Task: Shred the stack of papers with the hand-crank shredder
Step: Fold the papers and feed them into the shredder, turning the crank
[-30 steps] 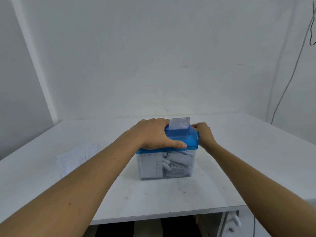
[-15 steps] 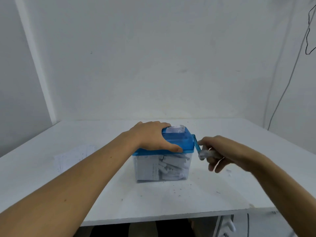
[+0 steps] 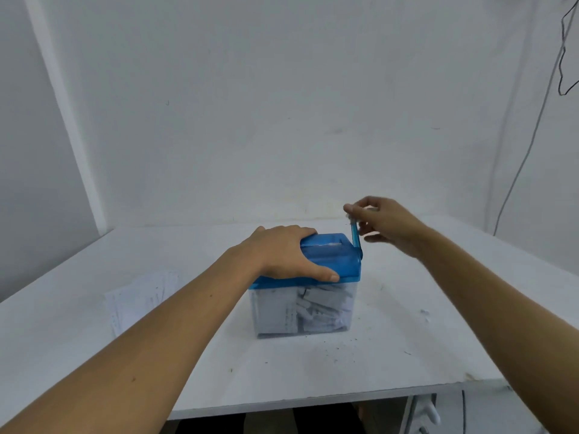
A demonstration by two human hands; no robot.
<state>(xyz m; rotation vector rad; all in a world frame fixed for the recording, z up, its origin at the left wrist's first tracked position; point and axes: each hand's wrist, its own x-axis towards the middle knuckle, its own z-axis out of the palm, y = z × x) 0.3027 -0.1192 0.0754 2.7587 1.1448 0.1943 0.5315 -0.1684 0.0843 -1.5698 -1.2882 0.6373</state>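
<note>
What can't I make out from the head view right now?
All head view.
- Crank knob: fingers of the right hand wrap it; only the blue crank arm shows.
- Feed slot in the shredder lid: the left hand covers its left end; whether paper sits in it is too small to tell.
- Stack of papers: sheet count and print too faint, too small.

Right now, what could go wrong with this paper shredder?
The clear plastic bin under the blue plastic shredder lid looks nearly full of strips, so it might jam. The right hand only pinches the thin blue crank, so it may slip. The left hand grips the lid close to the feed slot, so fingers could get nipped.
</note>
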